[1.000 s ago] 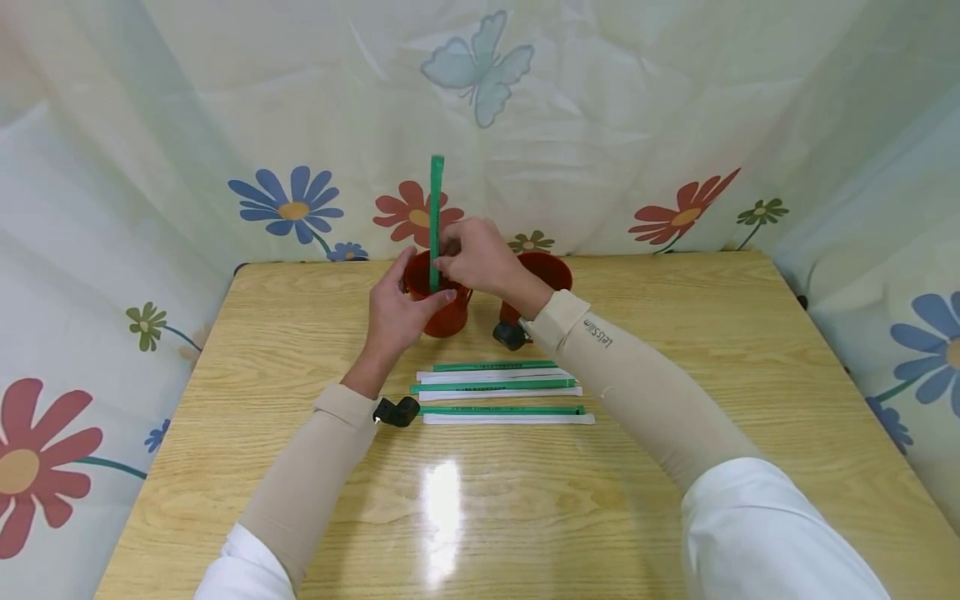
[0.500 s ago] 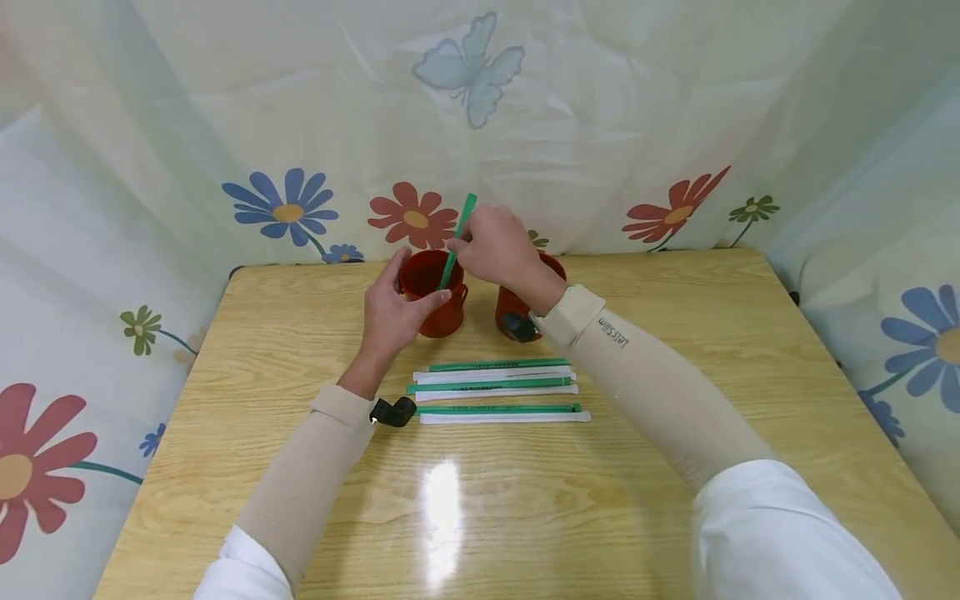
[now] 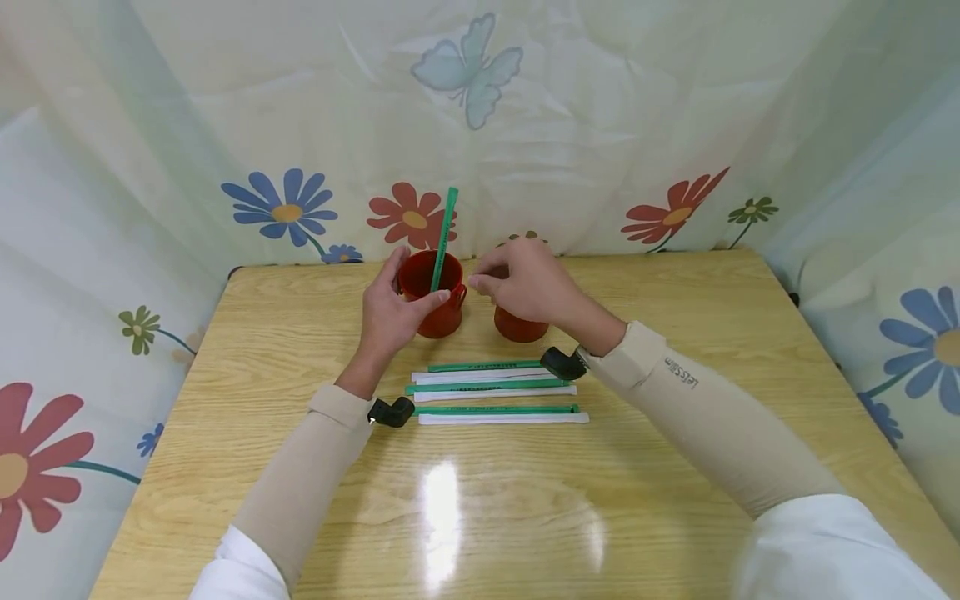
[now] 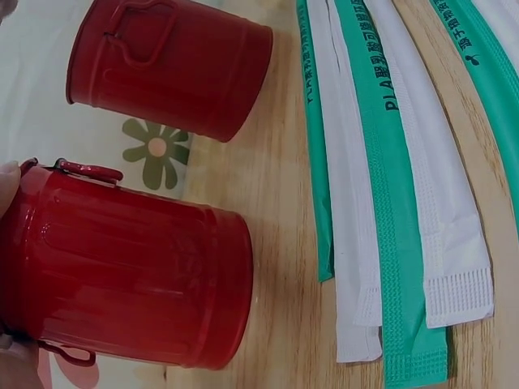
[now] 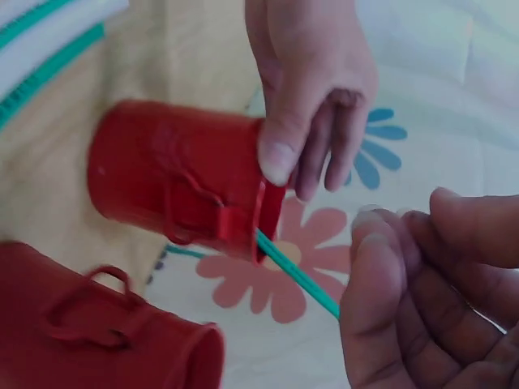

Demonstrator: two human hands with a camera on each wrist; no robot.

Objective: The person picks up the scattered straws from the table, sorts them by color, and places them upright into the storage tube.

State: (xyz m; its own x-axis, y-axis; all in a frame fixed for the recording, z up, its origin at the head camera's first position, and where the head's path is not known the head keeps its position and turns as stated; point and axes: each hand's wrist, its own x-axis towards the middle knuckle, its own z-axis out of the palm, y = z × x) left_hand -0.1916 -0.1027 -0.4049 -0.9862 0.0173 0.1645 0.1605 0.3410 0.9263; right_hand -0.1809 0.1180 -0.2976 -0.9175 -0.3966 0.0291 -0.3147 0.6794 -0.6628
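Observation:
My left hand holds the left small red bucket at its rim, thumb on the near side and fingers round the far left. Inside that bucket leans a green paper-wrapped straw, its top well above the rim. To the right, my right hand hovers before a second red bucket, hiding most of it. In the right wrist view the right hand's fingers are loosely bent with nothing between them. Both buckets have wire side handles, like the handle of the right one.
Several wrapped straws lie in a row in front of the buckets, among them a green straw and a white straw. The wooden table ends at the back against a flowered curtain.
My right hand has let go of the green straw and moved right and nearer, in front of the right bucket. The straw now leans in the left bucket. My left hand has kept its hold.

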